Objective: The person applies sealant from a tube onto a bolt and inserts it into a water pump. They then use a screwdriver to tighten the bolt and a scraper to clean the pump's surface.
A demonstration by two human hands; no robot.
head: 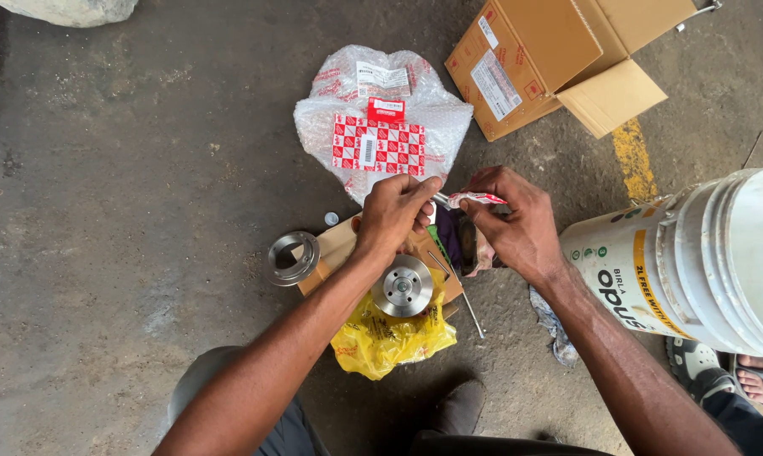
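Packet: a small red-and-white packet (476, 199) sits between both hands, above the floor (128, 211).
Left hand (394, 215): fingers closed on the packet's metal end.
Right hand (517, 228): fingers pinched together on the packet's other end.
Below: metal disc (403, 287) on a yellow bag (381, 342).

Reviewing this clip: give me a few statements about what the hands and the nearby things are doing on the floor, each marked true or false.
1. Both hands, left hand and right hand, grip one small metal part with a red-and-white wrapper between them. True.
2. A round metal disc lies on a yellow bag. True.
3. The cardboard box is taped shut. False: its flaps stand open.
4. The white bucket stands upright. False: it lies tilted on its side.
5. A metal ring lies left of the disc. True.
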